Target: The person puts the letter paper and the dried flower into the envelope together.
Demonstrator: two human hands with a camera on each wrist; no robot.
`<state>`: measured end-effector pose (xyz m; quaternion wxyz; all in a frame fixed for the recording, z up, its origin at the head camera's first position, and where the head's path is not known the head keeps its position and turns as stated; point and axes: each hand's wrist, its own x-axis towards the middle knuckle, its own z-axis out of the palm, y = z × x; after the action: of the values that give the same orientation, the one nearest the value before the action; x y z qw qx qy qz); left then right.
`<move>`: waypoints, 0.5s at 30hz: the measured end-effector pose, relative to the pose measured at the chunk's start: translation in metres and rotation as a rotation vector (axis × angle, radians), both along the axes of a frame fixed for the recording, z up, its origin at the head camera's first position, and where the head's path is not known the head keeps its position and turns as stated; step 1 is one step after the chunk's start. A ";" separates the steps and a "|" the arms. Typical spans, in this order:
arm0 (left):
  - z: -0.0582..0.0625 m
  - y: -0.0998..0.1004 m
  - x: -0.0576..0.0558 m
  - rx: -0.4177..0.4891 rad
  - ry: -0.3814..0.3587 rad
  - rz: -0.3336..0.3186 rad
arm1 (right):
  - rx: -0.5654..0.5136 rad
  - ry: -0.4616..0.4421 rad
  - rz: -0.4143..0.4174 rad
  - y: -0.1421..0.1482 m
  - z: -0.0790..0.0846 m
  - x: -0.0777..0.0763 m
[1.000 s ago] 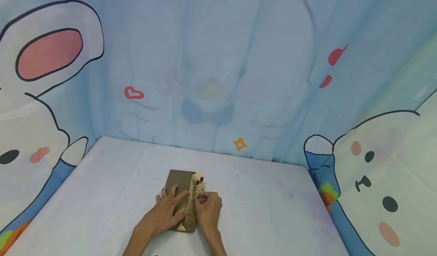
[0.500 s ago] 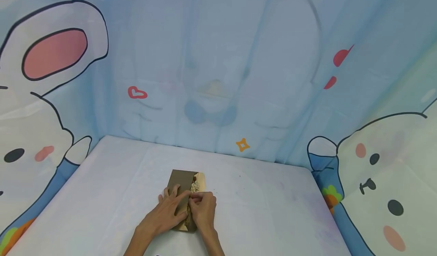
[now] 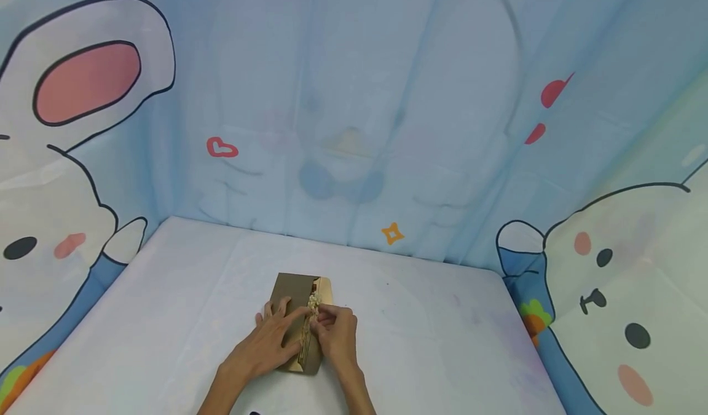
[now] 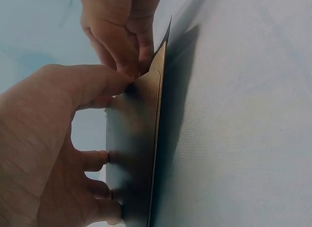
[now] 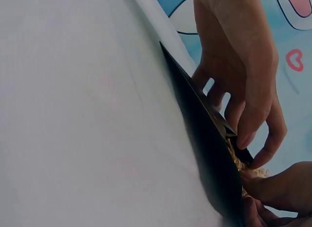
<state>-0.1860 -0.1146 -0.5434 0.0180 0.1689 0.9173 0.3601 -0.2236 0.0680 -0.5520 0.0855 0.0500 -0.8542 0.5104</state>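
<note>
A brown envelope lies on the white table with its flap side open to the right. My left hand rests on it with spread fingers, pressing near the opening's edge. In the left wrist view the thumb touches the paper close to that edge. My right hand pinches a small bunch of dried flowers at the opening. Cream blooms show above the fingertips, and part of the bunch is hidden by the envelope and fingers. The right wrist view shows yellowish stems along the opening.
The white tabletop extends around the envelope. Behind it hangs a blue curtain with cartoon animals printed on it. A small dark object just shows at the bottom edge of the head view.
The dried flowers have moved left from the envelope's right side into its opening, and the red blooms no longer show. My right hand shifted left, then slightly back right. The left hand stays put.
</note>
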 end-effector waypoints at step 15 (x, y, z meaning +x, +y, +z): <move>-0.001 0.006 0.004 0.027 -0.068 -0.011 | 0.188 -0.014 0.149 0.001 0.004 -0.008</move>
<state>-0.1818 -0.1083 -0.5446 0.0489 0.1618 0.9104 0.3777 -0.2321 0.0691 -0.5484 0.0361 0.1176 -0.8928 0.4333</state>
